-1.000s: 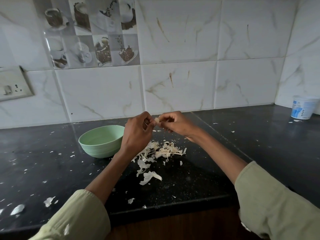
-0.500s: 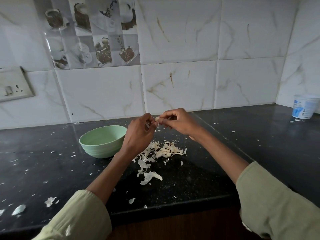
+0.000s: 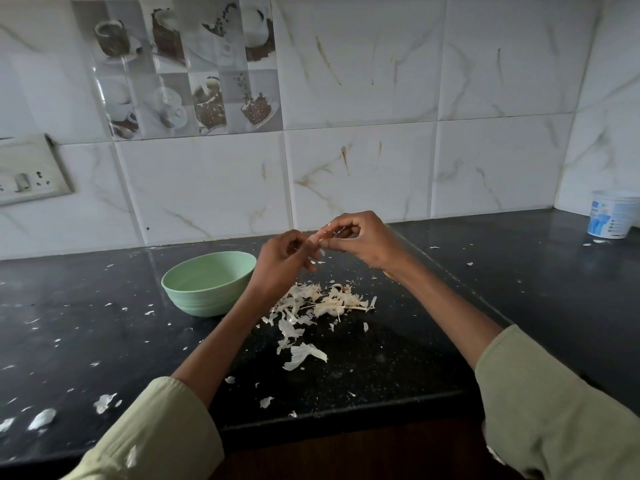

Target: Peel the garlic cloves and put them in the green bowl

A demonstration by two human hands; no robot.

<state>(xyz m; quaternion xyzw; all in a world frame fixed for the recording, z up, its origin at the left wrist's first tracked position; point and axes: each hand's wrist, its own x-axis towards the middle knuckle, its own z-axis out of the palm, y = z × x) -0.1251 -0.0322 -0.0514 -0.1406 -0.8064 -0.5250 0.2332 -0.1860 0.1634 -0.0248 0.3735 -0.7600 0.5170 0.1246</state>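
Observation:
Both hands are raised above the black counter, fingertips meeting. My right hand [image 3: 363, 242] pinches a small pale garlic clove [image 3: 318, 238] between thumb and fingers. My left hand [image 3: 282, 266] has its curled fingers at the clove's left end, picking at its skin. The green bowl [image 3: 207, 284] stands on the counter just left of my left hand; its inside looks bare from here. A heap of dry garlic skins [image 3: 322, 301] lies under the hands.
Loose skin flakes are scattered over the black counter [image 3: 86, 323], also near its front edge [image 3: 311, 420]. A white plastic tub [image 3: 611, 214] stands at the far right by the corner. A tiled wall with a switch plate [image 3: 29, 171] backs the counter.
Both hands have risen slightly and shifted a little right while working the clove. The left fingers have moved along the clove. The bowl and peels lie unchanged.

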